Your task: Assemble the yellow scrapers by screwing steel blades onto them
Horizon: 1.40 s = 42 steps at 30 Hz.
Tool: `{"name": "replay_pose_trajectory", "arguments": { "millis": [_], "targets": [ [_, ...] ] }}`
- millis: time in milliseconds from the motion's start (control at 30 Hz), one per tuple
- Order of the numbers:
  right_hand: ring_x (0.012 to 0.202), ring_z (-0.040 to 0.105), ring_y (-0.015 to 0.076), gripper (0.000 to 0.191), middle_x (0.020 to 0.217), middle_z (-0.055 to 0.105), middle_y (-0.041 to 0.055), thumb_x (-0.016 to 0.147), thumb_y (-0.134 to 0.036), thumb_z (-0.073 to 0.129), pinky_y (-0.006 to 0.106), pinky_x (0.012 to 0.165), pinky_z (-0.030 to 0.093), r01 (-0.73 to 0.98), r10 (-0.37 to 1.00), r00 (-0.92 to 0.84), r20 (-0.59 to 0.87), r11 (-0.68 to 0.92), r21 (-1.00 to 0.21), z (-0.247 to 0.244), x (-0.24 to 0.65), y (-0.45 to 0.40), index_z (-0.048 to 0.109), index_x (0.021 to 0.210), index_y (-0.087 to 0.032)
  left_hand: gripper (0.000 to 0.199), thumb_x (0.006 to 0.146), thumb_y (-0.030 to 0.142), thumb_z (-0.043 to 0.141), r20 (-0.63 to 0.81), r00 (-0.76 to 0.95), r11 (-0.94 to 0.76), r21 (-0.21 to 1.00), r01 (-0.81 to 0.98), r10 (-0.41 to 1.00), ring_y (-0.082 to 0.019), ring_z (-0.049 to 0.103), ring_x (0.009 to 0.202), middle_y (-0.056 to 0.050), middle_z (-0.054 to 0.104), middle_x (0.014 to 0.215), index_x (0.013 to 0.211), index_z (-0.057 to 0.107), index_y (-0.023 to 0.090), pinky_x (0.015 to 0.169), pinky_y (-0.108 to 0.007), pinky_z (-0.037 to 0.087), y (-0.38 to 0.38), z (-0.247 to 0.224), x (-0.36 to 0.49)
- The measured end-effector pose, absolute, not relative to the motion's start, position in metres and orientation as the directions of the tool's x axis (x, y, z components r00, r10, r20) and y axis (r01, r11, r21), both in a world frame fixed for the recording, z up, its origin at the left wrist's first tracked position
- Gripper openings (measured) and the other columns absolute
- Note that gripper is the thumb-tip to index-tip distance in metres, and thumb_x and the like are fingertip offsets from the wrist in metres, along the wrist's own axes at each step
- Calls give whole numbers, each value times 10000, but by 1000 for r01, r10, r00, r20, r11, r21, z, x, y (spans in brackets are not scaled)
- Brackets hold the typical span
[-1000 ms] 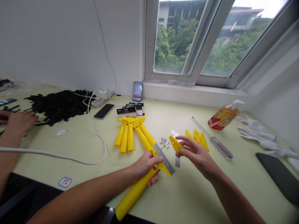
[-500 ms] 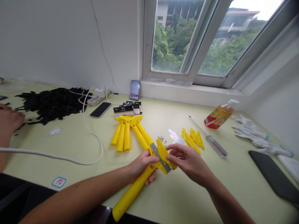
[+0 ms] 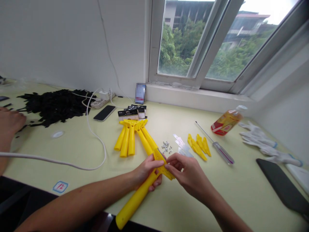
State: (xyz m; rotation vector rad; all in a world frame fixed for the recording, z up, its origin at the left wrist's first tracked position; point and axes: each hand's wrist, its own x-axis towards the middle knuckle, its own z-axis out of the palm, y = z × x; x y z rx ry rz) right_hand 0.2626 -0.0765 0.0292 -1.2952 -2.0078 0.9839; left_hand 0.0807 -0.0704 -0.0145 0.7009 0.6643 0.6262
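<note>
My left hand [image 3: 145,170] is closed around the head of a yellow plastic scraper [image 3: 136,201], whose handle slants down toward the table's front edge. A yellow cover plate [image 3: 159,157] lies over the scraper's head, with my left thumb on it. Only a thin grey edge of the metal blade shows beside the plate. My right hand [image 3: 189,170] pinches the plate's right side between thumb and fingers; the fingertips are partly hidden. Just beyond the hands are small metal screws or nuts [image 3: 166,147], thin blades in pale wrapping [image 3: 182,145] and several more yellow cover plates [image 3: 196,146].
Several yellow scraper handles [image 3: 127,138] lie behind my left hand. A screwdriver [image 3: 223,153], a bottle [image 3: 227,120] and white gloves [image 3: 265,140] are on the right. Leftward are a phone [image 3: 104,113], a white cable [image 3: 98,138], a black heap [image 3: 58,106] and another person's hand [image 3: 11,120].
My right hand has brought the yellow cover plate left and down onto the scraper's head, over the grey blade. My left hand keeps its hold on the scraper.
</note>
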Motion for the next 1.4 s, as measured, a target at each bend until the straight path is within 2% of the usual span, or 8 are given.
{"name": "replay_pose_trajectory", "arguments": {
  "millis": [233,433,533,633,733,900,1233,1400],
  "targets": [
    [650,648,152,134,761,725,9,891,-321,591,262,603,484,489,923,-379,62,257,-834,29,260,-78,693,882,-234,397,842,522,608,-336,605,576,776,-257,722,-74,401,313,92,442,541,999,397,226,266,-164,317,-72,-8,82],
    [650,589,161,152,702,642,19,882,-302,601,289,619,448,642,904,-385,184,406,-651,27,262,-78,674,777,-220,404,836,503,626,-325,599,571,773,-278,731,-68,421,337,86,461,608,1001,383,227,266,-165,321,-73,-12,82],
    [689,579,165,134,741,612,25,897,-308,584,295,650,451,646,895,-378,239,440,-624,27,262,-78,683,861,-226,398,845,478,622,-309,594,562,770,-301,742,-64,419,342,86,468,619,1018,371,224,273,-163,318,-73,-13,82],
    [693,574,161,142,776,619,29,907,-318,568,296,662,461,604,918,-323,232,388,-697,24,262,-77,649,953,-210,403,852,482,613,-257,615,526,794,-306,745,-59,388,335,89,473,578,1027,366,216,279,-157,304,-74,-12,81],
    [671,574,151,160,751,620,19,922,-328,545,285,633,464,497,932,-351,85,263,-827,19,261,-74,624,975,-199,413,865,496,599,-228,645,493,829,-265,730,-57,358,324,95,469,518,1035,358,207,289,-151,297,-74,-11,79],
    [660,536,123,389,778,555,-22,925,-295,545,246,576,440,234,921,-390,-27,70,-970,9,262,-72,449,1298,-239,441,850,497,627,-242,617,473,847,-241,749,-46,360,316,95,497,568,1038,347,213,296,-160,299,-78,-8,81],
    [676,501,111,343,787,521,-27,942,-244,516,243,602,434,209,928,-365,71,156,-965,4,267,-70,452,1279,-253,374,821,459,671,-226,515,376,903,-209,827,-77,495,414,11,557,535,889,522,122,409,-191,418,-75,-7,84],
    [675,520,113,368,788,523,-30,941,-250,514,240,598,450,187,938,-332,101,171,-967,3,266,-73,421,1298,-254,442,822,526,644,-285,528,418,896,-149,800,-124,615,512,-34,634,789,985,478,150,427,-249,514,-77,-6,84]
  ]
}}
